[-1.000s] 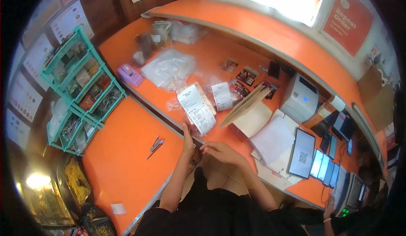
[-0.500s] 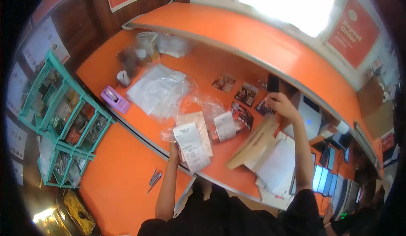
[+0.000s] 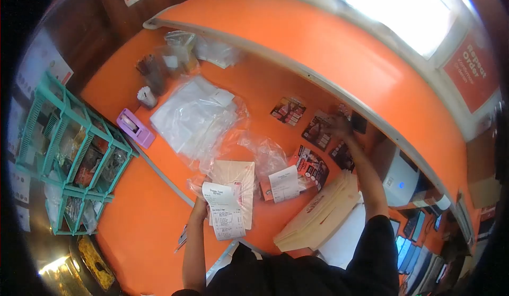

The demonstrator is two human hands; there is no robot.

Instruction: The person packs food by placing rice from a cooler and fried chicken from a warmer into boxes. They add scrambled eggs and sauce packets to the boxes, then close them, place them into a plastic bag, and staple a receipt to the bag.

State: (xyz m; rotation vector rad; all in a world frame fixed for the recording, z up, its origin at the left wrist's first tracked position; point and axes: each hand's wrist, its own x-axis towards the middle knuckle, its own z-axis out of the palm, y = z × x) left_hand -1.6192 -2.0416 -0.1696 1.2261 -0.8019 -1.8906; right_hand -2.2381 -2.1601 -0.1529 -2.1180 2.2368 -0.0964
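My left hand (image 3: pixel 200 209) is closed on a clear plastic bag holding a brown paper packet (image 3: pixel 245 192), with a long printed receipt (image 3: pixel 225 211) on its front. My right hand (image 3: pixel 343 129) reaches over the printed cards (image 3: pixel 318 130) under the raised shelf, its fingers smeared by motion. Just beyond it, a dark rectangular object (image 3: pixel 359 122) lies by the shelf edge. A second bagged item with a receipt (image 3: pixel 284 183) rests on the orange counter to the right of the held packet, beside a larger printed card (image 3: pixel 311 170).
Clear plastic bags (image 3: pixel 193 118) lie on the left of the counter, near a purple tape dispenser (image 3: pixel 135 129). Teal baskets (image 3: pixel 66 137) stand at far left. Brown paper bags (image 3: pixel 318 211) lie at right, before a white device (image 3: pixel 395 176) and several phones. The raised orange shelf (image 3: pixel 297 36) crosses behind.
The view has shifted. My right hand has come away from the dark object and moved left over the cards. My left hand still holds the bagged packet.
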